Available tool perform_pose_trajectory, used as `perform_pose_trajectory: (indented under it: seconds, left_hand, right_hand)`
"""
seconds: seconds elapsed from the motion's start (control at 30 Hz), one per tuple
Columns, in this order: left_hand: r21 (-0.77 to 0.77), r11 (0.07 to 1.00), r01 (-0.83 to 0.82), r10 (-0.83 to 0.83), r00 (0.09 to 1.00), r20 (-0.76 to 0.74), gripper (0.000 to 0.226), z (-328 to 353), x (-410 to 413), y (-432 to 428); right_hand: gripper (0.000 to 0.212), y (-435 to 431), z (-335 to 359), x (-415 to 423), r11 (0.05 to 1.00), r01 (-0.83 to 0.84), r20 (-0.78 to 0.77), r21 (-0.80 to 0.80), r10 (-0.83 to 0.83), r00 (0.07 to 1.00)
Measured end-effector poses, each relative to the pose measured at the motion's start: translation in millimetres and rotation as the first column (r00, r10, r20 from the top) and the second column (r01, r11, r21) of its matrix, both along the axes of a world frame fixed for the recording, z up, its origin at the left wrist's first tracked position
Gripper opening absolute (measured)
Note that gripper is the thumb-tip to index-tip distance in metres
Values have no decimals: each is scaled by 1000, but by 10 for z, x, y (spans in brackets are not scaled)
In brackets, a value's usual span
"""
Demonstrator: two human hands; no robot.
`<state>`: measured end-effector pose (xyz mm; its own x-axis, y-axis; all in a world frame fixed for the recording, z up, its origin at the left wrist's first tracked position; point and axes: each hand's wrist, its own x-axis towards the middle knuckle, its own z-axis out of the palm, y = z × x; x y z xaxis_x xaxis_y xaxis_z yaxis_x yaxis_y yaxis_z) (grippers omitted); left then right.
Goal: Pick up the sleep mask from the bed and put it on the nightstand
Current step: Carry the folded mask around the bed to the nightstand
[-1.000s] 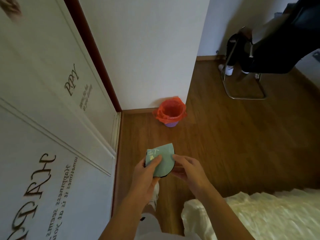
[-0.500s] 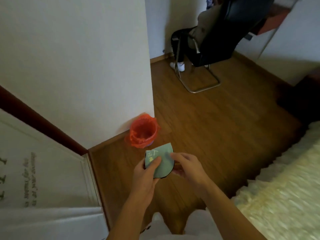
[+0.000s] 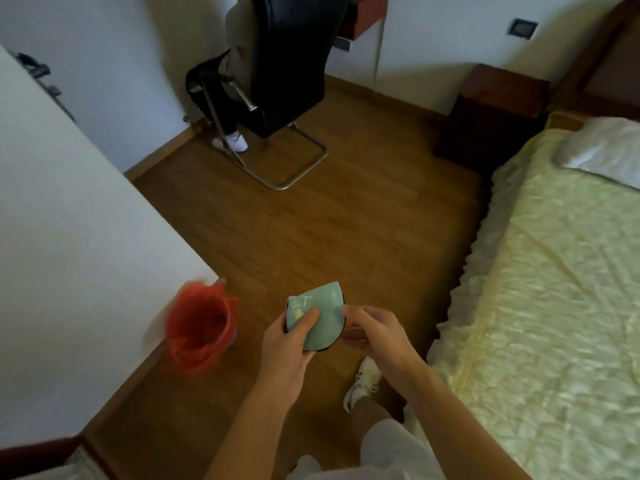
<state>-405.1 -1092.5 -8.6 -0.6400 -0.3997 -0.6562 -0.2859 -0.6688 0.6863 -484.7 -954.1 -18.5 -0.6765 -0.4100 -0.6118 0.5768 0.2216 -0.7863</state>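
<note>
left hand [image 3: 284,355] and right hand [image 3: 375,332] still pinch folded sleep mask [image 3: 320,318] over floor | view swung right since earlier: bed [image 3: 554,271] and nightstand [image 3: 491,112] now visible

1. I've got the sleep mask [image 3: 320,317] up in front of me, folded, teal side facing up with a dark edge along the bottom.
2. My left hand [image 3: 287,355] pinches it, thumb pressed on the printed corner; my right hand [image 3: 377,336] grips the other edge.
3. Below the hands is wood floor [image 3: 311,230], with an orange-lined bin [image 3: 199,327] by the white wall on my left.
4. The bed [image 3: 554,289] with its pale yellow cover runs along my right.
5. The dark wooden nightstand [image 3: 491,112] sits past the head of the bed, well apart from my hands.
6. A black chair [image 3: 287,64] stands across the room.
</note>
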Motion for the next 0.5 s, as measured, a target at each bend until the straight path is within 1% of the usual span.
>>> perform_pose_trajectory:
  seconds: [0.2,0.3,0.43,0.5]
  left_hand:
    - [-34,993,114,-112,993,34,36,23,-1487,214]
    - [-26,986,165,-165,986,16,35,65,-2148,357]
    - [-43,967,251,-250,968,22,37,83,-2871,563]
    - [-43,957,288,-287,958,27,36,97,-3170,650]
  right_hand:
    - [35,317,21,-1310,993,108,-3,-46,-108,994]
    - [36,479,80,-1926,982,167,-13,-85,-169,986]
    - [30,685,120,-2514,966,240,-14,-93,-243,970]
    - [32,758,108,-2742,961,264,-4,-88,-265,964]
